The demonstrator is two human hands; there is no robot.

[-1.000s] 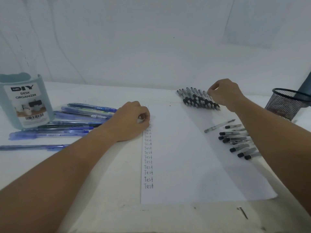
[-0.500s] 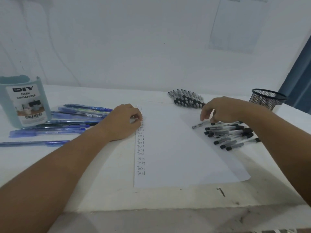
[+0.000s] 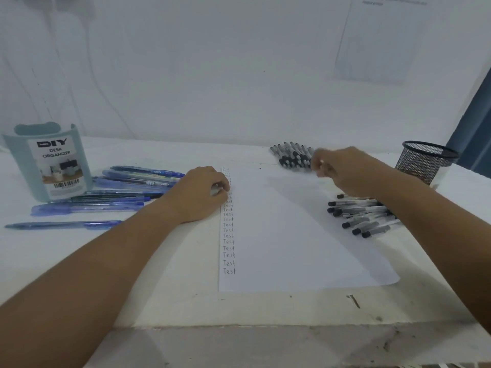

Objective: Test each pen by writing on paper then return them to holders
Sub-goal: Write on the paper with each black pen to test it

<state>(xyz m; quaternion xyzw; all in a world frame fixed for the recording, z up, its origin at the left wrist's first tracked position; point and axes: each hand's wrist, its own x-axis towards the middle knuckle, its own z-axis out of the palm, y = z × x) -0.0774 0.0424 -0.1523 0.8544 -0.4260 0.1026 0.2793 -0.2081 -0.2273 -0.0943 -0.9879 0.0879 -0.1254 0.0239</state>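
A white wall backed a white tabletop (image 3: 164, 272), and on it lay 1 white sheet of paper (image 3: 287, 235), the landmark here. Down the sheet's left margin ran a column of handwritten "Test" words (image 3: 228, 235); about 12 were legible, the upper ones too small or hidden under the left hand (image 3: 198, 193). That hand rested on the sheet's left edge with its fingers curled under; whether they held anything could not be told. Left of the sheet lay a loose group of blue translucent pens (image 3: 119, 192), roughly 8, overlapping too much to count surely, and beyond them stood 1 pale-blue plastic desk organizer (image 3: 50, 166). Past the sheet's far edge sat a row of clear black-tipped pens (image 3: 292, 155), partly covered by the blurred right hand (image 3: 337, 168), whose fingers were curled; what they pinched was unclear. Right of the sheet lay a pile of about 8 clear black-capped pens (image 3: 364, 216), partly under the forearm, and 1 black mesh pen cup (image 3: 425, 162).
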